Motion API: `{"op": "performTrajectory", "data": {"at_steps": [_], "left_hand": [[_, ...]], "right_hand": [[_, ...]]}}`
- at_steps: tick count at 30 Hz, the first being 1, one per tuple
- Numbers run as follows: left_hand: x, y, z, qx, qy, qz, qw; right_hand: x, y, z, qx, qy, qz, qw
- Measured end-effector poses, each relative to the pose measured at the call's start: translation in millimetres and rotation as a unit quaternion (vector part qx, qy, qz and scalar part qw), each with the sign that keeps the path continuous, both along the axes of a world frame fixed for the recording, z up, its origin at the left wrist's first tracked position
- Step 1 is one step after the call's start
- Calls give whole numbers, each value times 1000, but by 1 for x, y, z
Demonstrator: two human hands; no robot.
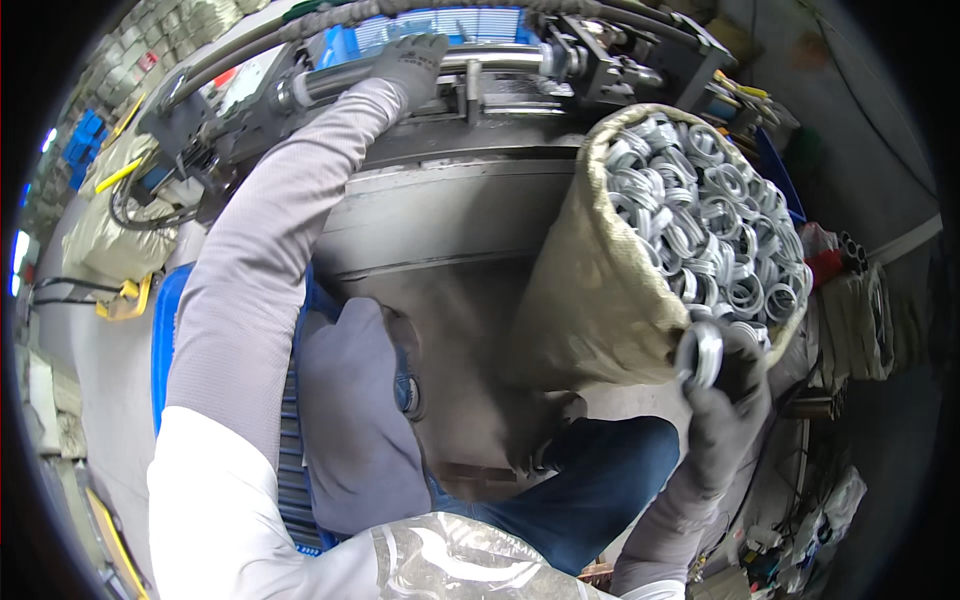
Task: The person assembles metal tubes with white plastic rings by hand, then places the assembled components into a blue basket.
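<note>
My left hand (412, 70), in a grey glove, reaches across to the machine and wraps over a shiny metal bar (490, 58) that runs left to right. What lies under its palm is hidden. My right hand (728, 400), gloved too, pinches a silvery threaded metal ring (705, 355) at the near rim of a tall pale woven sack (570, 290). The sack is heaped with many similar metal rings (720, 215). Motion slightly blurs the ring in my fingers.
The machine's clamp blocks (610, 70) stand at the bar's right end, with a blue crate (470, 25) behind. I sit with a blue plastic crate (170, 340) at my left. A yellow-handled part (125, 300) is on the left; folded sacks (855, 330) are on the right.
</note>
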State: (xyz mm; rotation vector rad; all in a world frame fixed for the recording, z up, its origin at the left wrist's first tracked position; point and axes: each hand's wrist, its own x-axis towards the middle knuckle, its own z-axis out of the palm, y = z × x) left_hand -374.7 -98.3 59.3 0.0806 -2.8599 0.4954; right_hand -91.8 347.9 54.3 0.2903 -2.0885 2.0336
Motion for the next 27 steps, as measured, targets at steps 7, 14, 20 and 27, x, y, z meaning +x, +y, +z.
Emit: {"op": "performTrajectory", "data": {"at_steps": [7,14,20,27], "left_hand": [[221,-77,-84,222,155,-321,908],[539,-225,-303,183,-104,59,976],[541,-203,-351,100,-151,138,974],[462,-211,-349,47,-211,136,967]], "right_hand": [[34,-17,-88,-69,-148,116,980],[15,-9,-151,5,-209,123,970],[22,-46,-128,-116,-301,142,936],[36,-91,-115,-16,-304,96,948]]}}
